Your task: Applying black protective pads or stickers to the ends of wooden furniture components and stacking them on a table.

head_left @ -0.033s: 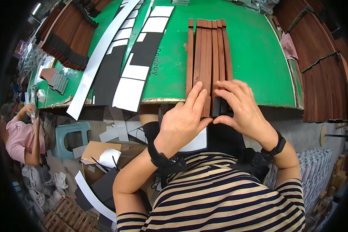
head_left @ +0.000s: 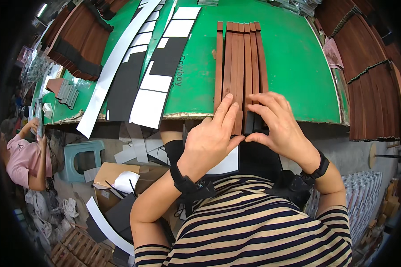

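Note:
A row of long reddish-brown slats lies on the green tabletop, near ends reaching past its front edge. My left hand rests on these near ends, index and middle fingers stretched along one slat and thumb pointing right. Beside it, my right hand bends round a black strip at a slat's near end. The right thumb touches its near end and the fingertips its far part; the palm side of the grip is partly hidden. Both thumbs nearly meet.
Long black-and-white strips lie left of the slats. Stacked brown panels stand far left, more brown panels at the right. A blue-grey stool, an open carton with scraps and a co-worker in pink are at the left.

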Tool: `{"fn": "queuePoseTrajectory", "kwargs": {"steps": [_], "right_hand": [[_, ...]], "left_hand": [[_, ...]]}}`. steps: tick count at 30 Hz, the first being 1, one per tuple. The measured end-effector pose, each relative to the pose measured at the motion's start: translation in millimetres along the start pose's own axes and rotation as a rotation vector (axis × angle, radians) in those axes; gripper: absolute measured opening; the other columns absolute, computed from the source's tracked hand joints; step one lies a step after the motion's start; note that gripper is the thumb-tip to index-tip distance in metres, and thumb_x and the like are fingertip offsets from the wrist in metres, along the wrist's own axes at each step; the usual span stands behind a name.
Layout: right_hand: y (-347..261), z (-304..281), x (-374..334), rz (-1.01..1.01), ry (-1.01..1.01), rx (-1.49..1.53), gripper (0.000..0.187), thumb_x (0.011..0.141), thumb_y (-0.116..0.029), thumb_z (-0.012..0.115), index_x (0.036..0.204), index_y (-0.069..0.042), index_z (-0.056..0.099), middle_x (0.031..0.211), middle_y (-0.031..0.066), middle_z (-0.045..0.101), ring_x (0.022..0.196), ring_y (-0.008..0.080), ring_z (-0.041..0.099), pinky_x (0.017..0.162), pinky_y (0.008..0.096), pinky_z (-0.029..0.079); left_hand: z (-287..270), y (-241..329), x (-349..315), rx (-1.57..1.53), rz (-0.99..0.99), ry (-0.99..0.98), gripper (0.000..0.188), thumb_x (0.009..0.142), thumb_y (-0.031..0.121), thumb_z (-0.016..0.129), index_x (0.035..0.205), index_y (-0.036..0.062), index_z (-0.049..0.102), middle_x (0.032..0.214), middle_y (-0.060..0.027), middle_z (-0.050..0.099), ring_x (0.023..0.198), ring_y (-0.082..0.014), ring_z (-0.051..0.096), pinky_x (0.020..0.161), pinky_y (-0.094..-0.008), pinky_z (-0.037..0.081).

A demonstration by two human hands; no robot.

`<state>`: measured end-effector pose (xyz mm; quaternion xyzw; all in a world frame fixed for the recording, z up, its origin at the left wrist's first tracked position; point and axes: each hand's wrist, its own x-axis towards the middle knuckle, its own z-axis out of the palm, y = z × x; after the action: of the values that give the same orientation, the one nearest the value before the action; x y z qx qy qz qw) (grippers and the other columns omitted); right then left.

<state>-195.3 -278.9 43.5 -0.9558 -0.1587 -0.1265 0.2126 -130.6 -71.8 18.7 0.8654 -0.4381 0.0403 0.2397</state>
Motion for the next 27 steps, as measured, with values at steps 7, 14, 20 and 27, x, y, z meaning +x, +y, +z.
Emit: {"fn": "queuePoseTrajectory", "kwargs": {"steps": [7,14,20,27], "right_hand": [[6.2,3.4,-1.8,0.069,-0.014,0.173,0.06,0.064,-0.017,0.087,0.115,-0.001,0.06,0.128,0.0114,0.058,0.121,0.0344,0.049,0.102,0.0454,0.039],[3.0,2.2,0.9,0.119,-0.036,0.2,0.059,0.064,-0.016,0.087,0.115,-0.002,0.061,0.126,0.0106,0.059,0.121,0.033,0.049,0.1,0.0436,0.039],[-1.1,0.3,3.3,0.133,-0.034,0.158,0.059,0.063,-0.017,0.088,0.113,-0.002,0.062,0.124,0.0102,0.059,0.12,0.0323,0.05,0.099,0.0432,0.039],[3.2,0.5,5.3,0.127,-0.035,0.163,0.061,0.058,-0.019,0.09,0.109,-0.002,0.062,0.121,0.0102,0.06,0.117,0.0318,0.052,0.098,0.0422,0.04]], "left_hand": [[0.3,1.1,0.5,-0.002,-0.021,-0.018,0.07,0.074,0.029,0.083,0.13,0.0008,0.054,0.147,-0.0145,0.047,0.087,-0.0264,0.07,0.07,-0.0321,0.057],[1.6,0.7,-0.1,0.002,-0.024,-0.009,0.069,0.073,0.028,0.083,0.13,0.0014,0.054,0.147,-0.0135,0.047,0.085,-0.0253,0.07,0.069,-0.0316,0.057],[1.1,1.8,-0.6,0.007,-0.022,0.01,0.07,0.071,0.027,0.084,0.129,0.0017,0.055,0.147,-0.0128,0.047,0.083,-0.0243,0.07,0.068,-0.0307,0.057],[1.8,1.8,-0.5,0.02,-0.019,0.01,0.07,0.071,0.028,0.084,0.129,0.0016,0.055,0.147,-0.0125,0.047,0.081,-0.0241,0.07,0.067,-0.0305,0.057]]}}
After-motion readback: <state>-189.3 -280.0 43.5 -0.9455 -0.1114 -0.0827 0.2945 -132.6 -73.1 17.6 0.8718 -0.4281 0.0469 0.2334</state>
